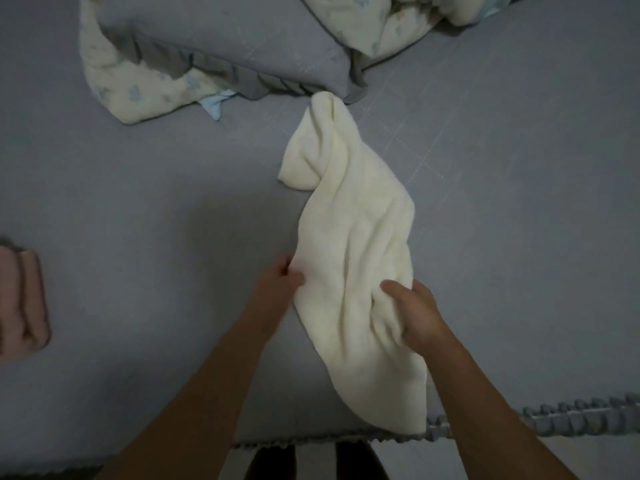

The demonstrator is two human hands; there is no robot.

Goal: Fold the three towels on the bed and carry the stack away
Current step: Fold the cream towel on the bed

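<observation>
A cream towel (349, 216) lies crumpled and stretched out lengthwise on the grey bed sheet (138, 202), from the pillow down to the bed's near edge. My left hand (278, 282) pinches its left edge. Over on the towel's right side, my right hand (414, 313) grips a bunch of cloth. A folded pink towel (20, 299) sits at the far left edge of the view, partly cut off. No third towel can be made out.
A grey pillow (225, 39) with a frilled border lies at the top, on a cream patterned quilt (138, 95). More quilt (398, 22) is bunched at top right. The bed's frilled near edge (571, 417) runs along the bottom; my feet show below it.
</observation>
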